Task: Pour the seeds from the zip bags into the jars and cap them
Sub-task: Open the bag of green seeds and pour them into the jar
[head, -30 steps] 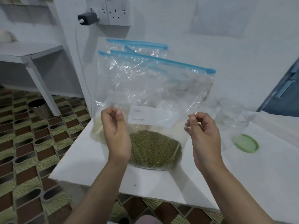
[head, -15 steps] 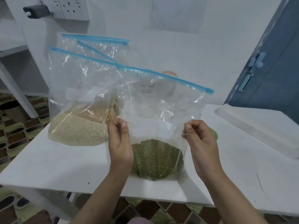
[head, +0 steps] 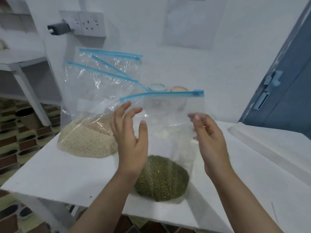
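Observation:
A clear zip bag of green seeds (head: 161, 177) stands upright on the white table (head: 67, 174), its blue zip (head: 161, 95) across the top. My left hand (head: 131, 142) hovers at the bag's left side, fingers spread and holding nothing. At the bag's right edge my right hand (head: 210, 142) curls its thumb and fingers on the plastic. A bag of pale seeds (head: 87, 143) leans against the wall to the left, with another zip bag (head: 117, 64) behind it. Two jars (head: 157, 88) (head: 179, 89) stand at the back, mostly hidden by the bags.
Wall sockets with a grey plug (head: 58, 28) sit above the bags. A blue door (head: 286, 81) is on the right, and a long white slab (head: 269, 142) lies on the table's right side. A white shelf (head: 25, 64) and a metal cup (head: 27, 115) are on the left by the tiled floor.
My left hand has let go of the green seed bag and opened its fingers. Both hands have risen along the bag, and the view has shifted so two jars show behind.

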{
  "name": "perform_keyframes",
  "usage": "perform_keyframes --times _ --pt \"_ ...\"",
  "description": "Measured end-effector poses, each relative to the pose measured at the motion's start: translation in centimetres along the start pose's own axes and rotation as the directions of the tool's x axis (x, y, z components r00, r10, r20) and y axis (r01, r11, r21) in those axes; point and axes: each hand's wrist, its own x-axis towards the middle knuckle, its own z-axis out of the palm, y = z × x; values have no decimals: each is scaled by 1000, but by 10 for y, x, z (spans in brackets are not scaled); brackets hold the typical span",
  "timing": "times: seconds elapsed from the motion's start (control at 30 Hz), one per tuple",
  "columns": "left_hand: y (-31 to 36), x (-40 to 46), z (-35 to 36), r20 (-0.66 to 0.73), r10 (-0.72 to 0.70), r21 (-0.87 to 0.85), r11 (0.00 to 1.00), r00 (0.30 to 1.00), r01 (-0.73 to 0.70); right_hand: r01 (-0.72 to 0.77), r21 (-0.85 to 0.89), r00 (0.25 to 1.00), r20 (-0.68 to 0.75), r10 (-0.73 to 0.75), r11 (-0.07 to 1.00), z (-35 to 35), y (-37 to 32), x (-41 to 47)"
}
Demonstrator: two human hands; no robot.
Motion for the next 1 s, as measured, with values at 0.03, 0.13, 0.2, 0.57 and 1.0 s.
perform_keyframes --times 0.03,0.13,0.2,0.57,1.0 --pt "5 2 4 39 49 33 998 998 -50 67 -46 997 -26 -69 997 3 -2 1" --pt "17 10 19 157 134 46 989 978 -143 179 -12 983 -31 -179 984 10 -10 7" --pt "21 17 28 213 144 37 987 966 -155 223 -22 975 -9 -223 975 11 -16 12" --pt "49 37 44 238 188 -72 982 953 -176 482 -272 856 -56 -514 833 6 -38 10" --pt "46 47 50 228 270 -87 962 935 -257 475 -242 849 -125 -513 846 5 -39 12"
